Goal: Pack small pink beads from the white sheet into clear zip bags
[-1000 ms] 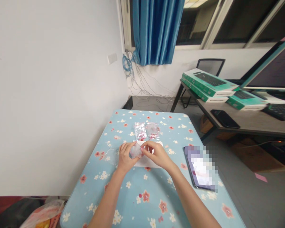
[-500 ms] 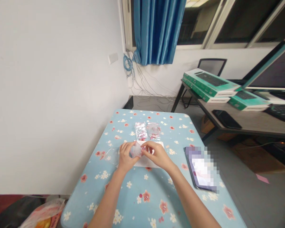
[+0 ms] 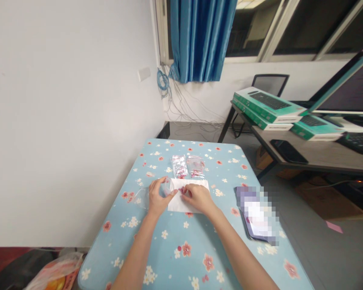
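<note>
My left hand [image 3: 159, 196] grips a small clear plastic bag [image 3: 168, 185], its mouth held apart between thumb and fingers. Just to the right, my right hand [image 3: 199, 197] rests low over a white sheet of paper [image 3: 176, 206]. Its thumb and fingertips are pinched together at a few small dark red beads [image 3: 180, 189] on the sheet; whether one is between them is too small to tell. Beyond the paper lie two clear zip bags, a left one [image 3: 179, 166] and a right one [image 3: 196, 165], with red bits inside. Another clear plastic piece [image 3: 141, 196] lies left of my left hand.
A flower-patterned blue tablecloth [image 3: 157, 257] covers the table. Near its right edge lies a phone [image 3: 255, 215], partly pixelated. A white wall [image 3: 78, 121] borders the left side. On a desk at the right are keyboard boxes [image 3: 269, 106] and a black phone [image 3: 288, 151].
My right hand has moved from the bag's mouth down to the beads on the paper. My left hand has shifted slightly left with the bag, uncovering more of the sheet.
</note>
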The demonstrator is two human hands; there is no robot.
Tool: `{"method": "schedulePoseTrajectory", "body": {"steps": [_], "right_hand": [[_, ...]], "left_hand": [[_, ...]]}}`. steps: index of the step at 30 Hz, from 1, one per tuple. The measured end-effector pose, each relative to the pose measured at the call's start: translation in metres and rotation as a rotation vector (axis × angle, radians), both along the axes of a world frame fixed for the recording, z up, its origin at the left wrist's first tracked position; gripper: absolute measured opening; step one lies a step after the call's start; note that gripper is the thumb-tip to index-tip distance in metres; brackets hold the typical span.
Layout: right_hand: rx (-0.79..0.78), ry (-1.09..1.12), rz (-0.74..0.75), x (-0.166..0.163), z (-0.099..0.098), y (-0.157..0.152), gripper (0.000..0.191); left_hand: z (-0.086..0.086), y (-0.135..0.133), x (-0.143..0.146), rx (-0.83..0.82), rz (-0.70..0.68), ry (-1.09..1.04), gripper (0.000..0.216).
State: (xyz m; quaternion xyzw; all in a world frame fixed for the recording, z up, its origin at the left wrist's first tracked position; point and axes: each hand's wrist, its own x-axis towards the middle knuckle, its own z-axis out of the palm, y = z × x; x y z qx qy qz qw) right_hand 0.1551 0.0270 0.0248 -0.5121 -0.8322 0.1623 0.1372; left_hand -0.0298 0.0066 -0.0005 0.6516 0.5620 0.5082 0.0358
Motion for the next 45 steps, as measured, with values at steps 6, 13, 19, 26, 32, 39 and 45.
{"method": "schedulePoseTrajectory", "body": {"steps": [6,13,19,26,32,39,45], "right_hand": [[0.011,-0.052,-0.017,-0.002,-0.005,0.000,0.013],[0.004,0.061,-0.024,0.002,-0.002,0.002,0.011],[-0.015,0.390,-0.055,0.014,0.019,0.004,0.011],[-0.038,0.540,0.057,0.009,0.043,-0.007,0.010],[-0.038,0.505,0.090,0.000,0.044,-0.012,0.014],[-0.052,0.504,0.113,-0.004,0.039,-0.012,0.014],[-0.076,0.599,0.085,0.003,0.037,-0.008,0.014]], "left_hand": [[0.000,0.000,0.001,-0.013,-0.001,-0.007,0.045],[-0.001,0.000,0.001,-0.024,-0.006,-0.001,0.045],[0.001,-0.004,0.007,-0.024,-0.059,0.094,0.046],[0.003,-0.008,0.011,-0.031,-0.119,0.159,0.048],[0.001,-0.007,0.010,-0.040,-0.132,0.166,0.047],[-0.002,-0.008,0.009,-0.078,-0.141,0.159,0.047],[0.003,-0.007,0.010,-0.151,-0.180,-0.042,0.045]]}}
